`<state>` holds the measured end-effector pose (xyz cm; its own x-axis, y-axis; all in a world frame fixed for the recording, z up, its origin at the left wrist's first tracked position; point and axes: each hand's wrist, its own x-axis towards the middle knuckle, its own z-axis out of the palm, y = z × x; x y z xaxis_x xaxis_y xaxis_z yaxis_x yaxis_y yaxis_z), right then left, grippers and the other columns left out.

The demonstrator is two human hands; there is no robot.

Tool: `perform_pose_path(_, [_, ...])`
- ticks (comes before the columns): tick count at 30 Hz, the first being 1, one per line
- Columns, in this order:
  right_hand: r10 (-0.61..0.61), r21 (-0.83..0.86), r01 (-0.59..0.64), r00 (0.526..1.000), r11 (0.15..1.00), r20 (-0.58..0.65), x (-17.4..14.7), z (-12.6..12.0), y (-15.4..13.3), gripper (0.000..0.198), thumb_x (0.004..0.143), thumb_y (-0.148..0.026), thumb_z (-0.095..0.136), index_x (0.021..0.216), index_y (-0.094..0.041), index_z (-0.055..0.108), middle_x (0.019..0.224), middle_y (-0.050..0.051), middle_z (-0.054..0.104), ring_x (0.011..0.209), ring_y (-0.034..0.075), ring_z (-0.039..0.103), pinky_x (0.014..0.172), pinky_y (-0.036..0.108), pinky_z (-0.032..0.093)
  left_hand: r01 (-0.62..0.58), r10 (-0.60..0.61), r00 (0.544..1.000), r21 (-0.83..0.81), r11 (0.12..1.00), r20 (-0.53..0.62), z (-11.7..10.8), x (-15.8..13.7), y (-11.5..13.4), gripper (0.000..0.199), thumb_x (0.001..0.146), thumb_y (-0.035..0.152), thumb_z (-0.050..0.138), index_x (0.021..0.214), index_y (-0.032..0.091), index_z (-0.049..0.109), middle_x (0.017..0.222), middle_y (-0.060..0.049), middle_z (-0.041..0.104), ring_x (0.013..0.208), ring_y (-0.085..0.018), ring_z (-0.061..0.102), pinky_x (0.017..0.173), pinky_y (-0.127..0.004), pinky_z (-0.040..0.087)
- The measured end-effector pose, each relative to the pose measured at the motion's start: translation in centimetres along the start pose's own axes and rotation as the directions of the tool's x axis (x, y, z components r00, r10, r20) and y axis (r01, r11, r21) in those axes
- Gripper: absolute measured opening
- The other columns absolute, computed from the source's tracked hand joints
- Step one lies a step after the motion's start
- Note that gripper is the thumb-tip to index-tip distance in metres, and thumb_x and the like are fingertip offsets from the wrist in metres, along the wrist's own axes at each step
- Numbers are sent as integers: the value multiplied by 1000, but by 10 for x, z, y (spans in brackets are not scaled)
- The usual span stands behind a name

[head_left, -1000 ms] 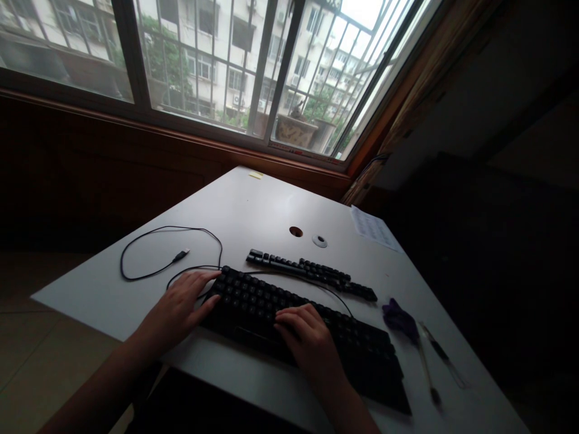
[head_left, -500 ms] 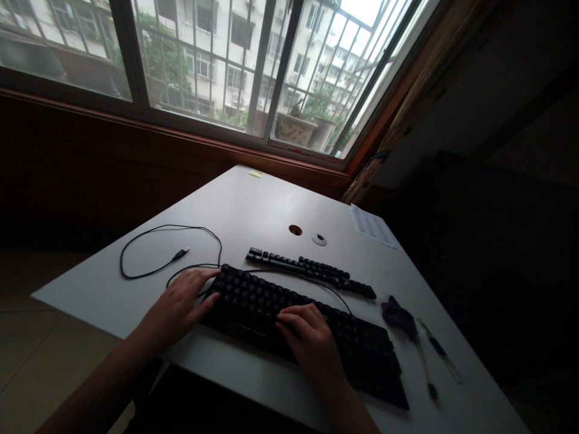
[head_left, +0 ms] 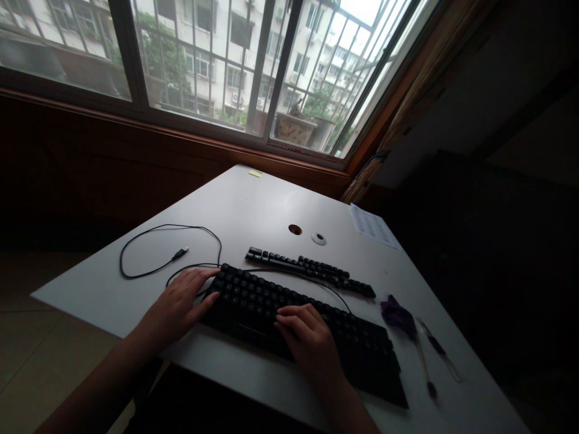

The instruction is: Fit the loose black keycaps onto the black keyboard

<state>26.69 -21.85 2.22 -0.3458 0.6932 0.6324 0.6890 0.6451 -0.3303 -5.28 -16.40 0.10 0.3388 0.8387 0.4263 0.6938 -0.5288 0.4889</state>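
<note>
A black keyboard (head_left: 253,295) lies slanted across the front of the white table. Key caps cover its back rows, while a bare dark strip runs along its front. My left hand (head_left: 185,301) grips the keyboard's left end, fingers at the back corner and thumb at the side. Over the middle of the keyboard, my right hand (head_left: 307,337) has its fingertips pinched together, low at the front edge of the keys. Whatever is between those fingertips is hidden. Loose black key caps (head_left: 294,265) stand in rows just behind the keyboard.
A black cable with a USB plug (head_left: 181,253) loops on the white table (head_left: 262,205) at left. To the right lie a purple cloth (head_left: 398,316), a small brush (head_left: 427,377) and a thin wire tool (head_left: 436,343). Farther back are a round hole cover (head_left: 319,239) and a paper sheet (head_left: 373,226).
</note>
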Motion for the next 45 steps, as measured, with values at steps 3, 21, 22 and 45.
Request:
perform_pose_path(3, [-11,-12,11,1000,1000,-1,0,0,0,16,92,-8,70,99,-23,70,98,4,75,86,19,68,77,34,59,-3,3,1000,0,1000,10,0,0,-1,43,104,47,52,142,27,53,139,-10,64,130,-30,58,112,-49,47])
perform_pose_path(21, [3,-61,-3,1000,998,2,2,-5,-4,12,95,-14,67,100,-24,72,94,5,70,86,19,63,76,35,58,7,-8,1000,10,1000,19,-1,0,-1,42,105,46,51,142,27,53,140,-10,64,131,-30,59,111,-49,47])
perform_pose_path(22, [3,-59,-3,1000,998,0,2,-5,-5,12,95,-13,68,100,-24,71,94,5,69,86,19,63,76,35,57,5,-5,1000,9,1000,19,-1,0,-1,43,105,46,51,143,27,53,140,-10,64,131,-30,58,112,-49,47])
perform_pose_path(45, [15,-134,-5,997,991,74,0,-7,-2,18,99,-17,61,102,-23,77,71,2,63,68,16,58,66,30,52,16,-16,1000,24,1000,11,-2,0,0,44,104,50,51,141,27,56,140,-10,65,131,-31,59,110,-49,49])
